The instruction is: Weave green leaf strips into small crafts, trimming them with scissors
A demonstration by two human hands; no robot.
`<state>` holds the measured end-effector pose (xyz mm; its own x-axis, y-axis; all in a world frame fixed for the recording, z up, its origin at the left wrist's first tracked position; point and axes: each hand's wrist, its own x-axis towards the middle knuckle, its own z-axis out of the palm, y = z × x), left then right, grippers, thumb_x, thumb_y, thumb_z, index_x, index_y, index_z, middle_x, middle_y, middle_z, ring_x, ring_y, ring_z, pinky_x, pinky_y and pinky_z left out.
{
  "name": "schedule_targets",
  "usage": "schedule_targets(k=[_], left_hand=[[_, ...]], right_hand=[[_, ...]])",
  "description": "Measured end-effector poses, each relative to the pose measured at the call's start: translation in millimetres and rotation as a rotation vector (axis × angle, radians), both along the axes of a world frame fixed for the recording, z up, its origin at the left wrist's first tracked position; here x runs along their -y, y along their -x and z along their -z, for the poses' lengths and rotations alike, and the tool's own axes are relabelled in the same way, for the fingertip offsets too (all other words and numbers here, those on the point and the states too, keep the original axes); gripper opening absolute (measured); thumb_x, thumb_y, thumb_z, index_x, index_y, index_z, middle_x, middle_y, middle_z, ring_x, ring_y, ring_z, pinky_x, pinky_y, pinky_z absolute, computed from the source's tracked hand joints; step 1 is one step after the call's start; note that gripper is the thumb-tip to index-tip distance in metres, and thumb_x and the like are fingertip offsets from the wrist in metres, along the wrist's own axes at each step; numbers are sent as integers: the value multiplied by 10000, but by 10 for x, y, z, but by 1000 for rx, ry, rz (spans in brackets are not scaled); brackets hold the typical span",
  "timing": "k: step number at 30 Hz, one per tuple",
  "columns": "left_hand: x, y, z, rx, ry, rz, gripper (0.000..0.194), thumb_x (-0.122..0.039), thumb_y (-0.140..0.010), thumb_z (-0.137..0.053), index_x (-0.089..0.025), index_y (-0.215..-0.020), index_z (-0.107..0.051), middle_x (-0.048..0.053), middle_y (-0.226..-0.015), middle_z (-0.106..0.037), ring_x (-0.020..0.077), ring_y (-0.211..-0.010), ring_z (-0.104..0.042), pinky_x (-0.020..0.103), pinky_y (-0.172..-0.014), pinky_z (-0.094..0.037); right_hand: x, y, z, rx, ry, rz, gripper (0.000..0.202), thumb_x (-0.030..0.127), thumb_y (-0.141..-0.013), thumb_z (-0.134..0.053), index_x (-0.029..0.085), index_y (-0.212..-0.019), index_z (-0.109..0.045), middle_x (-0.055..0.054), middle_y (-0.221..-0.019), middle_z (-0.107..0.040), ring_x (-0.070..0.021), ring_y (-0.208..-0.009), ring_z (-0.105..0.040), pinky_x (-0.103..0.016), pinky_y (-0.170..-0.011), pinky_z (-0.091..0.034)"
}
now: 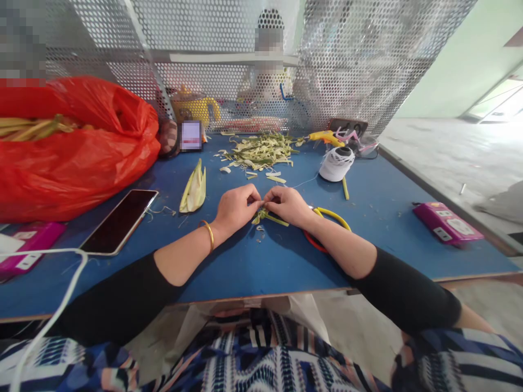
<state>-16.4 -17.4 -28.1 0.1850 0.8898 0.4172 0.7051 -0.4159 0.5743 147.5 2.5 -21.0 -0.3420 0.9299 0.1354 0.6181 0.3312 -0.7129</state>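
My left hand (240, 206) and my right hand (288, 205) meet over the middle of the blue table, fingertips pinched close together. Just below the fingertips is a small bundle of green plant strips (269, 218), partly hidden by the fingers. A fine white thread runs from a cone of white thread (335, 165) to my right hand. What the left fingertips pinch is too small to make out. Scissors with red and yellow handles (333, 215) lie partly under my right forearm. A pale husk (193, 188) rests left of my left hand.
Behind the hands lies a heap of green husk strips (261, 150). A red plastic bag (81, 174) and a phone (119, 222) occupy the left. A yellow glue gun (326, 137) lies at the back, a magenta box (447, 222) at right. A perforated metal screen (212, 38) closes the far side.
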Motion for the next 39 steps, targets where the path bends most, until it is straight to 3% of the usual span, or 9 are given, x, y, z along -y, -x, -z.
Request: schedule_targets(k=[7,15,19,26,33,39], left_hand=[[4,12,-18,-80,-27,18,104,-158,-735,-653,-199,-661,-592,-3,-671,-672,146,-633,-597,251,-591,-397],[21,-10,-18,-133,-39,-42,57,-151,-755,-622,-205,-761,-641,-2,-705,-698,156,-666,-634,252,-607,-409],[17,9,-6,-124,-63,-1,110,-145,-780,-597,-210,-789,-685,4,-761,-720,151,-712,-645,249,-653,-426],[4,26,-5,-57,-10,-16,86,-176,-790,-631,-205,-761,-707,9,-790,-737,161,-751,-657,256,-679,-425],[-8,12,5,-53,-52,10,88,-199,-786,-645,-191,-700,-662,11,-736,-699,156,-710,-618,261,-650,-403],[-22,7,16,48,16,12,101,-220,-772,-652,-189,-677,-641,0,-698,-673,142,-667,-592,253,-632,-408]], right_hand=[[7,-4,0,-41,91,27,54,125,-717,-603,157,-709,-647,-7,-634,-675,-121,-578,-575,-222,-536,-392],[-2,-27,24,-89,-131,-131,70,105,-712,-612,170,-690,-628,19,-710,-609,-94,-619,-517,-216,-589,-395],[-7,-37,30,-124,-31,-181,98,91,-751,-560,177,-719,-595,24,-670,-634,-104,-612,-566,-221,-596,-417],[-28,-24,64,-264,67,-136,196,11,-751,-484,190,-793,-555,37,-661,-636,-113,-616,-627,-236,-645,-469],[-79,-42,84,-204,99,-138,79,118,-719,-639,168,-755,-688,41,-640,-618,-86,-551,-550,-208,-557,-406],[-90,-43,95,-244,140,-117,62,131,-696,-666,159,-727,-712,40,-580,-608,-91,-534,-546,-206,-533,-390]])
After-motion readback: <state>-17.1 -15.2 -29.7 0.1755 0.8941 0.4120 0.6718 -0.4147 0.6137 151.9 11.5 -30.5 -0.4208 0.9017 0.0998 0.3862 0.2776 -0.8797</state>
